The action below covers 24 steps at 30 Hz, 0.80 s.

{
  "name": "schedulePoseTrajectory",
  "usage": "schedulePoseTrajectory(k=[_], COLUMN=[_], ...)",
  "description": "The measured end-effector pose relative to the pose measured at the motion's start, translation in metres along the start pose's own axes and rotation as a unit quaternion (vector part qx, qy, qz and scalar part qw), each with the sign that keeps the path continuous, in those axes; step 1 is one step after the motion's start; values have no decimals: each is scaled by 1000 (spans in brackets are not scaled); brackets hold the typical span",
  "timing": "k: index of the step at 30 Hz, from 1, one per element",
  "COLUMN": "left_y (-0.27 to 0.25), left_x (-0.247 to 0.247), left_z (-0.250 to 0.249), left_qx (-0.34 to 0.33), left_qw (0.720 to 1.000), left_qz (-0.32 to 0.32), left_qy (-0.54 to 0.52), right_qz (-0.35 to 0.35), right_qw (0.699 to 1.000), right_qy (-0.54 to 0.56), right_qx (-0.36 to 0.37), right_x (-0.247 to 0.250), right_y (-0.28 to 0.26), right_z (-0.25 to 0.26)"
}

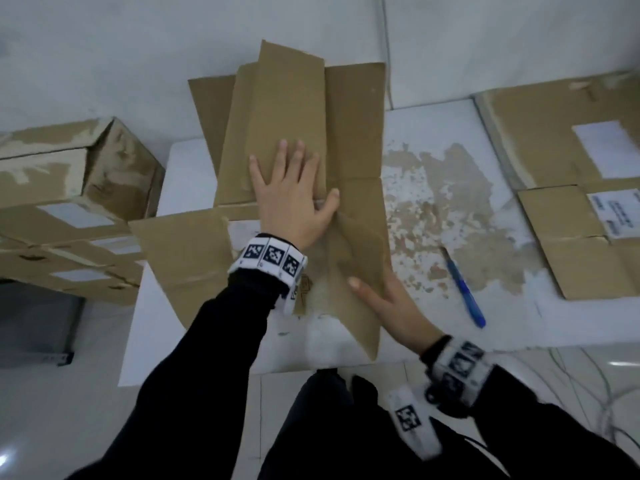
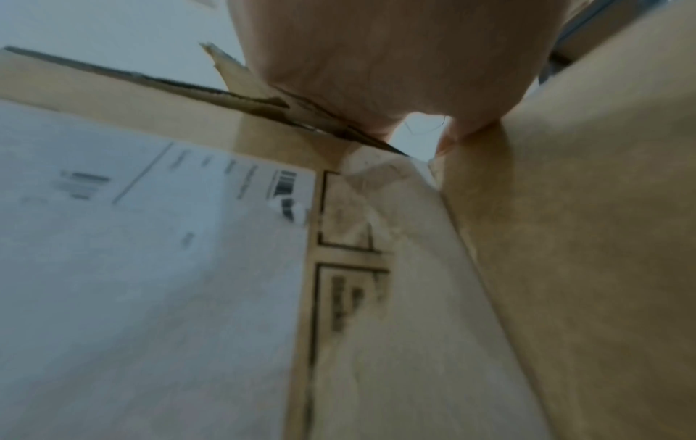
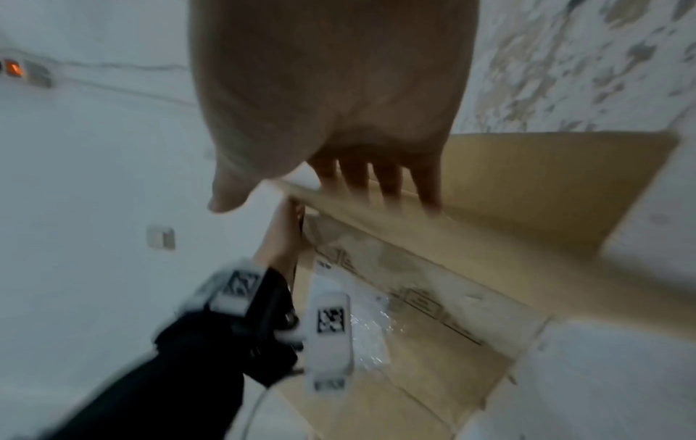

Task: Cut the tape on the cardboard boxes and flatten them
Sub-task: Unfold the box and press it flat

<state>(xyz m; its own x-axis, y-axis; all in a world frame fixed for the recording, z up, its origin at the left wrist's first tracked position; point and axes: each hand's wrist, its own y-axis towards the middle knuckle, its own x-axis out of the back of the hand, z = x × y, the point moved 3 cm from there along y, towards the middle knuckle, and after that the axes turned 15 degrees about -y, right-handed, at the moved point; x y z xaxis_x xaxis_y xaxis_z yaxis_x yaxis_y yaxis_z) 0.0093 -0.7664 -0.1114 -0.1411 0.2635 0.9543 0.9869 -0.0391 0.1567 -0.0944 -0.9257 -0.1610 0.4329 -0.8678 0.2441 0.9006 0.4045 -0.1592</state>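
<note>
Overhead, we see our left hand (image 1: 291,195) spread flat, fingers straight, pressing the opened cardboard box (image 1: 294,140) down onto the white table (image 1: 187,174), likely to keep the folded panels from springing back. Our right hand (image 1: 388,303) grips the near flap's right edge, thumb on top and fingers hidden beneath, probably to fold it flat. The blue cutter (image 1: 464,289) lies apart on the table to the right, so cutting looks done for this box. Flattened boxes (image 1: 561,188) lie at the far right, and unopened boxes (image 1: 72,188) are stacked at the left. The box overhangs the table's far and near edges, with bare tabletop between it and the cutter for swinging the flap.

From the left wrist, the palm (image 2: 376,59) bears on brown board beside a torn flap edge (image 2: 233,98); a white shipping label (image 2: 150,253) lies below, and taped seams are blurred.

From the right wrist, four fingers (image 3: 376,178) reach over the flap (image 3: 527,190) while the thumb (image 3: 233,193) stands off its edge, so the hold looks loose. Clear plastic film (image 3: 373,333) lies under the lifted flap, which could stop it from lying flat.
</note>
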Motion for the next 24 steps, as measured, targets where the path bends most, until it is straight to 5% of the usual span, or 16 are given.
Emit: schedulePoseTrajectory(k=[3,8,12,16,20,22,24], left_y=[17,4,-12,-9,-20,-37,-57], left_x=[-15,-59,-113,-129,-125,-130,-139], left_z=[8,31,57,61,55,43,35], left_qx=[-13,-119,-105,-93,-77,-70,-56], left_qw=[999,973,950,945,953,946,937], left_qz=[40,176,275,300,286,314,344], left_qy=[7,94,109,90,61,36,-5], right_qz=[-150,-211,-187,-183,-201,-157,-77], right_qw=[983,959,944,930,869,826,817], right_qy=[-92,-133,-175,-191,-347,-460,-519], right_qx=[-61,-137,-207,-256,-289,-284,-239], right_x=[3,32,34,39,28,1,-33], right_y=[24,45,64,77,75,80,88], right_z=[-13,-39,-68,-88,-96,-92,-92])
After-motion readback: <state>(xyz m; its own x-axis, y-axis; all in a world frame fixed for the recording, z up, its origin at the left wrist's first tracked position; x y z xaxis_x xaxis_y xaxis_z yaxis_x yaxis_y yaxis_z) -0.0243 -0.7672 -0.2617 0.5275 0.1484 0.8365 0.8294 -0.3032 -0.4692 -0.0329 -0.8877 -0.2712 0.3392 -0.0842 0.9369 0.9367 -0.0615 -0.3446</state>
